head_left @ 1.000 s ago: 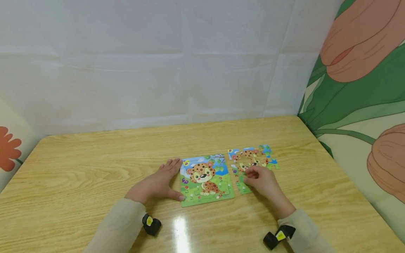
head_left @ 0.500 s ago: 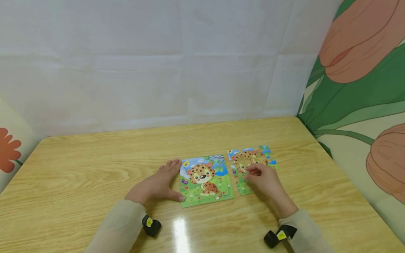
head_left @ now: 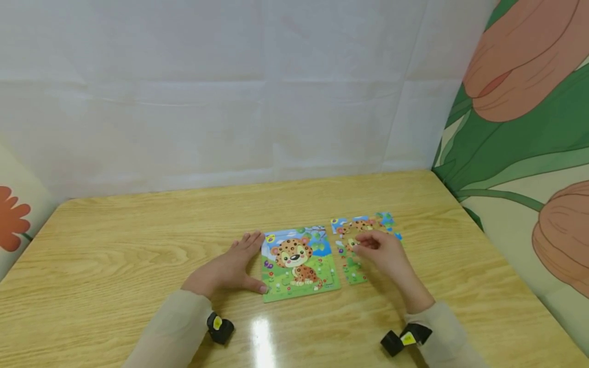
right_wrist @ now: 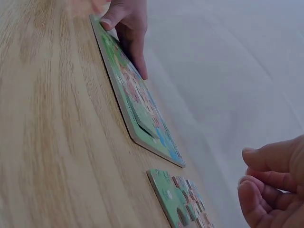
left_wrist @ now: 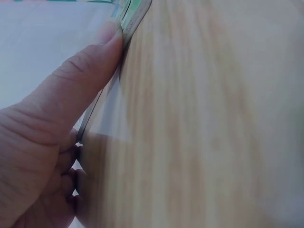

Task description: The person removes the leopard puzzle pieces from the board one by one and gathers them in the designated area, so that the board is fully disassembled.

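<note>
A square leopard picture puzzle board (head_left: 299, 266) lies flat on the wooden table, a little right of the middle in the head view. My left hand (head_left: 232, 263) rests at its left edge, fingers spread, with the thumb (left_wrist: 80, 78) against the lower corner. Right of the board lies a group of loose puzzle pieces (head_left: 356, 273) of a similar leopard picture, with wood showing in gaps among them. Over these pieces is my right hand (head_left: 384, 253), partly covering them. Its fingers are loosely bent; in the right wrist view nothing shows between thumb and fingertips.
The wooden table (head_left: 138, 240) stretches out around both puzzles. A white cloth wall (head_left: 207, 102) stands behind it, and a flower-patterned panel (head_left: 529, 153) borders the right side. A black wrist camera (head_left: 221, 328) sits at the left sleeve, another black camera (head_left: 393, 343) at the right.
My right hand has shifted slightly away from me over the loose pieces, uncovering more of the near green pieces. The left hand and the board stay in place.
</note>
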Tool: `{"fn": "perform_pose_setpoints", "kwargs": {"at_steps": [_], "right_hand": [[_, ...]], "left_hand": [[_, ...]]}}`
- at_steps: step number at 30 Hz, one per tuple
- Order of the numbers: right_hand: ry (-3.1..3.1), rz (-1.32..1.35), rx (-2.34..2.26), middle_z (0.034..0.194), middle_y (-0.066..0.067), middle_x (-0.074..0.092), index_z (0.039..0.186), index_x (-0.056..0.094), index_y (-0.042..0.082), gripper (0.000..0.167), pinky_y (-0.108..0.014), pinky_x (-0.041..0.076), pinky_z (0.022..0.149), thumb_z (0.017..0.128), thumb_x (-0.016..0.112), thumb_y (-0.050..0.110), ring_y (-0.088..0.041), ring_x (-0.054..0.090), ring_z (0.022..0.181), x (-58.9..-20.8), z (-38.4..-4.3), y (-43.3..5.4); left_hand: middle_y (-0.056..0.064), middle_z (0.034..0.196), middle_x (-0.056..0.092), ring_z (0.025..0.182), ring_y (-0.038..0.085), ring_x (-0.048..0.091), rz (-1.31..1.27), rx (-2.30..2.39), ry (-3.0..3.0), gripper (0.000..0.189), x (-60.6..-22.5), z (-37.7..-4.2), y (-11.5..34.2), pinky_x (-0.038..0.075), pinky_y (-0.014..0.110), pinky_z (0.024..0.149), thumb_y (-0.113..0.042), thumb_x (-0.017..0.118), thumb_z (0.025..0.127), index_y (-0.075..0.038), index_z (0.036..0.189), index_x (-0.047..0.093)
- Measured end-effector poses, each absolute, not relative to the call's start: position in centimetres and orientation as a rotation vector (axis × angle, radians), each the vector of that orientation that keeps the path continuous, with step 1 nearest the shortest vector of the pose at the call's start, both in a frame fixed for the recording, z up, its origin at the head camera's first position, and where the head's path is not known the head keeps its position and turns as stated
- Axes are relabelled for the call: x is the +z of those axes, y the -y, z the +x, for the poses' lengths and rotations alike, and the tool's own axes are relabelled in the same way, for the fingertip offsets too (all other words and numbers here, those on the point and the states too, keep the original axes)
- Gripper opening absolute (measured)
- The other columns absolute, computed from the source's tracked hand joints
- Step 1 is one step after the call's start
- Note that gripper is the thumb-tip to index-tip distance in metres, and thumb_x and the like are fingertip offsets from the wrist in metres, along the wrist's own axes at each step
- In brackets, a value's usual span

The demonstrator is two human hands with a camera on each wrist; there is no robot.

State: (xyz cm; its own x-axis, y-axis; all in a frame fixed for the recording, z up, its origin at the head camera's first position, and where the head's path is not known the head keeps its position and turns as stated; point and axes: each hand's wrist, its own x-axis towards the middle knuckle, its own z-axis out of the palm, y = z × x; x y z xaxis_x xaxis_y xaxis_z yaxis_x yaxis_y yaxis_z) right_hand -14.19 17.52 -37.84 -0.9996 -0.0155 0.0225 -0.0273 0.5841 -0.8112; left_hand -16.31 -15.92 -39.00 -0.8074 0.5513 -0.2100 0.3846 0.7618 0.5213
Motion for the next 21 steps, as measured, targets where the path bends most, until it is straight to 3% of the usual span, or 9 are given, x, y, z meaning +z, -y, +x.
{"fn": "perform_pose_setpoints", "kwargs": {"at_steps": [21], "right_hand": [[2.785,0.301,1.591,0.088,-0.006,0.066,0.100,0.067,0.000,0.024,-0.024,0.052,0.072,0.079,0.071,0.010,-0.015,0.060,0.080,-38.6,-14.5,-13.5]], "left_hand": [[0.022,0.154,0.004,0.140,0.041,0.000,0.674,0.673,-2.583,0.119,-39.0,-16.2,15.7,0.004,0.054,0.114,-0.049,0.078,0.065,0.005,0.146,0.008]]}}
